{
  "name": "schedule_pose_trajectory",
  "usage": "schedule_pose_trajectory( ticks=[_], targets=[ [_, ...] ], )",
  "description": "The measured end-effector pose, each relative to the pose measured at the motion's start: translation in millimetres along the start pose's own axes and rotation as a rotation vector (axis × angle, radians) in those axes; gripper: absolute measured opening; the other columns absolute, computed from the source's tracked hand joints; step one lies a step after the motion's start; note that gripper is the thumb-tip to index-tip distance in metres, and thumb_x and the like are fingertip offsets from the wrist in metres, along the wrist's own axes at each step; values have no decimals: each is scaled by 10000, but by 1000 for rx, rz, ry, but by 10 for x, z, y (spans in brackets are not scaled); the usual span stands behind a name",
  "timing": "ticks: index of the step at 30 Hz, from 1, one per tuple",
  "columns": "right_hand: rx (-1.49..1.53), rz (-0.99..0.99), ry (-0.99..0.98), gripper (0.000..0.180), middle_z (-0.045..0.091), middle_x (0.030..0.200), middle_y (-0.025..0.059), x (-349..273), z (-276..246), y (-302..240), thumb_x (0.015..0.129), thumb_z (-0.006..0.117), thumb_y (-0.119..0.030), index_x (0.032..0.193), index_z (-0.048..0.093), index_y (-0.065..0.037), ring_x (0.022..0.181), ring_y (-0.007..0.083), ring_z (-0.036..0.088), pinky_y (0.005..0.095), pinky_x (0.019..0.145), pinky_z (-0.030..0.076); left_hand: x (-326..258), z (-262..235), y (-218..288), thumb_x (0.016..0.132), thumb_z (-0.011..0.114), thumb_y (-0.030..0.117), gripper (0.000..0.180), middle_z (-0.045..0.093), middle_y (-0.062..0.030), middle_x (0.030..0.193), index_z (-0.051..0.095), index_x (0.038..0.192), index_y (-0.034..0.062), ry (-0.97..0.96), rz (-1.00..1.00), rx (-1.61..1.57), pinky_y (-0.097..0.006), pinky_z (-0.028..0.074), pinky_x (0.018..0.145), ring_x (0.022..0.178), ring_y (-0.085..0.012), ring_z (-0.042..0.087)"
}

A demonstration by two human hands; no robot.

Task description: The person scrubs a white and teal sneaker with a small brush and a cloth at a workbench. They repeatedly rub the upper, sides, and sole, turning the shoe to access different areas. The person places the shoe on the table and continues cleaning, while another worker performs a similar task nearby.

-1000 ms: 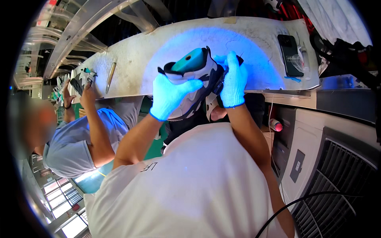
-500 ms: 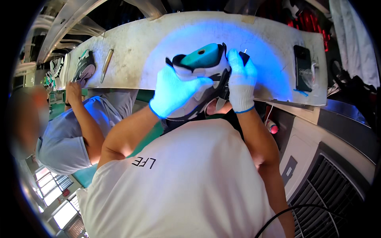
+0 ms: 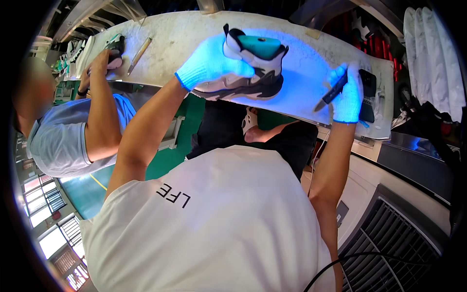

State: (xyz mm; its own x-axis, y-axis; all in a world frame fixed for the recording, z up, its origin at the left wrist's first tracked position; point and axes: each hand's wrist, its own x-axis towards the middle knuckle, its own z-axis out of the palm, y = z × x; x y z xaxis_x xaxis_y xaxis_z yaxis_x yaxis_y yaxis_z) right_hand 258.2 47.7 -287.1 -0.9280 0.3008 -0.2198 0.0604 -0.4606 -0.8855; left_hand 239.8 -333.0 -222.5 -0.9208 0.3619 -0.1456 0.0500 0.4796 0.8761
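Observation:
In my gloved left hand (image 3: 214, 63) is a shoe (image 3: 260, 78) in white, grey and black, tilted over the near edge of the table. The fingers wrap round its side, and a teal shoe last (image 3: 260, 46) fills its opening. My gloved right hand (image 3: 348, 95) is apart from the shoe, over the table's right part. Its closed fingers grip a slim dark tool (image 3: 332, 92) with a flat, pointed end angled toward the lower left. Just beyond that hand lies a black phone (image 3: 368, 80), partly covered by it. Blue light falls on both gloves.
The pale, worn table (image 3: 170, 36) curves across the front. A wooden-handled tool (image 3: 140, 56) lies on its left part. Further left, a co-worker's hand (image 3: 99, 63) holds another shoe (image 3: 115, 48). A small clear plastic item (image 3: 381, 104) lies at the table's right end.
My right hand has moved away from the shoe to the right, taking the dark tool along. The shoe, still in my left hand, has turned and moved slightly up in view.

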Motion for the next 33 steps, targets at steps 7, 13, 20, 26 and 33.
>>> schedule_pose_trajectory(
  ticks=[7,13,20,26,33],
  targets=[
    [715,92,-302,494,443,611,-30,-131,597,298,1190,559,-495,837,629,-157,508,132,383,325,498,340,17,114,-120,771,975,613,839,831,-122,1087,684,1317,46,250,30,253,-418,618,966,1027,-288,807],
    [811,114,-235,530,332,570,-49,-106,859,503,1201,515,-490,784,572,-168,467,125,271,323,467,257,36,103,-86,769,981,593,831,830,-133,1111,681,1312,40,201,-9,165,-426,618,972,1053,-296,809],
    [885,132,-228,526,326,557,-55,-22,837,590,1188,526,-511,792,562,-167,449,124,271,333,445,241,61,111,-114,767,991,559,831,825,-153,1133,677,1332,37,208,-14,123,-426,618,984,1056,-286,807],
    [865,123,-200,521,333,555,-56,15,848,652,1189,531,-504,787,540,-173,431,124,262,327,426,247,76,129,-167,768,996,547,809,827,-136,1092,679,1304,30,210,17,64,-414,620,957,1020,-268,803],
    [769,67,-152,497,356,581,-51,114,983,701,1178,594,-462,782,494,-178,464,98,330,302,435,276,45,110,1,881,957,250,677,810,-94,1216,630,1423,10,146,-70,204,-367,600,1049,1128,-177,763]
  ],
)
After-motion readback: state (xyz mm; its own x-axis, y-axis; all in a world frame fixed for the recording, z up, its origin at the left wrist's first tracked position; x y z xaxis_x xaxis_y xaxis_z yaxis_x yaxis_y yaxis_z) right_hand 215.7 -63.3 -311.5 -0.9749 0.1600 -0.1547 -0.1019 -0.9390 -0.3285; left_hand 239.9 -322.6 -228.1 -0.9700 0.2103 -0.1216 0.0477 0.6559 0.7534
